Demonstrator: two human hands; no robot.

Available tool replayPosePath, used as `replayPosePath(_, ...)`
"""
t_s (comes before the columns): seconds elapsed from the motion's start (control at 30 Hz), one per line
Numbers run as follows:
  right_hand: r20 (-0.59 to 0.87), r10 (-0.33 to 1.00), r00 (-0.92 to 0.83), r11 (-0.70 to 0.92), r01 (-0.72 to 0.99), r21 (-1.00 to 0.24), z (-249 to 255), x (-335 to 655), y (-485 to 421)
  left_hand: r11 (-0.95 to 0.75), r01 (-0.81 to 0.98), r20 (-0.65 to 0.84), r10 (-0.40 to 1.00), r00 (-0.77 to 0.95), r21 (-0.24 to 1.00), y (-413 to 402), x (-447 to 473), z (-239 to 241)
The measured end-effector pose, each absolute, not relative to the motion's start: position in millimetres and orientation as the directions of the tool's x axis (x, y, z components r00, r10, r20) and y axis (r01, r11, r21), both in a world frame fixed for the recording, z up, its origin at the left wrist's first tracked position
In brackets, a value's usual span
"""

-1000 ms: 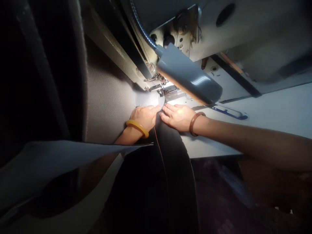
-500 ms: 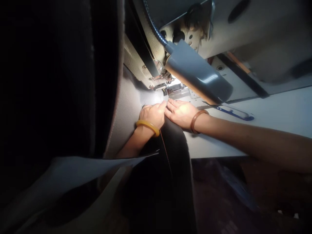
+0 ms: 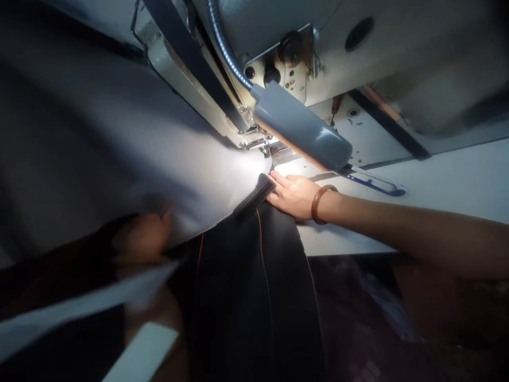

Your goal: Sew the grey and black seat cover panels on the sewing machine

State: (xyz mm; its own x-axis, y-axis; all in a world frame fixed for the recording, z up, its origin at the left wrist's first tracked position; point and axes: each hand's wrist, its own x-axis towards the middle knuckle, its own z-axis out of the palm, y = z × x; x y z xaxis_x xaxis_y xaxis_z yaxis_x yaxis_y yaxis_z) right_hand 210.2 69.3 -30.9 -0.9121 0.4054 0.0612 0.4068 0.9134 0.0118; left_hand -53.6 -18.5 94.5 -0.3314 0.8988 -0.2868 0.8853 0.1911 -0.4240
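Fabric: a dark panel (image 3: 254,276) with orange stitching, overlaid at the left by pale grey mesh cloth (image 3: 119,154), lies on the sewing table (image 3: 437,185), long axis running from the person toward the presser foot (image 3: 264,148). Right hand (image 3: 292,193) lies flat, fingers extended together, pressing the dark edge. Left hand (image 3: 143,236), blurred in shadow, grips the grey cloth's edge

— How many hands do you count on my feed?
— Two: right hand (image 3: 292,193), left hand (image 3: 143,236).
— Bangles?
— One bangle (image 3: 319,202). I also count one lamp (image 3: 302,127), one pair of scissors (image 3: 371,182), one sewing machine (image 3: 358,58).
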Motion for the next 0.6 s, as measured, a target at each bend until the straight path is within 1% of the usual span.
replayPosePath(0.03,0.069,0.403,-0.912,0.914,0.406,0.019,-31,210,69,0.228,0.871,-0.336,0.856,-0.392,-0.435,-19,-38,95)
replayPosePath(0.07,0.077,0.404,-0.912,0.914,0.406,0.022,-31,209,68,0.199,0.899,-0.408,0.838,-0.362,-0.389,-19,-20,96)
replayPosePath(0.1,0.081,0.403,-0.912,0.914,0.405,0.021,-31,209,68,0.047,0.968,-0.475,0.865,-0.163,-0.247,-20,1,95)
replayPosePath(0.13,0.081,0.403,-0.912,0.914,0.406,0.018,-30,209,67,-0.118,0.983,-0.423,0.905,0.047,-0.143,-19,21,92)
replayPosePath(0.17,0.076,0.404,-0.911,0.914,0.406,0.014,-30,208,67,-0.256,0.961,-0.344,0.916,0.206,-0.104,-18,38,86)
replayPosePath(0.2,0.062,0.405,-0.912,0.914,0.406,0.008,-30,208,67,-0.330,0.936,-0.271,0.919,0.288,-0.125,-16,51,78)
replayPosePath(0.27,0.030,0.404,-0.914,0.915,0.404,-0.007,-30,208,68,-0.330,0.914,-0.191,0.938,0.290,-0.237,-7,65,55)
replayPosePath(0.33,0.024,0.409,-0.912,0.913,0.408,-0.017,-30,208,68,-0.262,0.909,-0.180,0.960,0.213,-0.325,3,64,33)
replayPosePath(0.43,0.040,0.409,-0.912,0.913,0.407,-0.034,-30,208,69,-0.209,0.897,-0.202,0.970,0.139,-0.388,17,54,15)
replayPosePath(0.5,0.037,0.403,-0.915,0.915,0.401,-0.043,-30,208,68,-0.221,0.899,-0.221,0.964,0.145,-0.377,24,50,15)
replayPosePath(0.53,0.040,0.406,-0.913,0.913,0.404,-0.048,-30,208,68,-0.237,0.906,-0.241,0.958,0.157,-0.351,27,48,17)
replayPosePath(0.6,0.054,0.423,-0.904,0.905,0.420,-0.062,-31,208,68,-0.257,0.931,-0.287,0.941,0.181,-0.258,32,45,23)
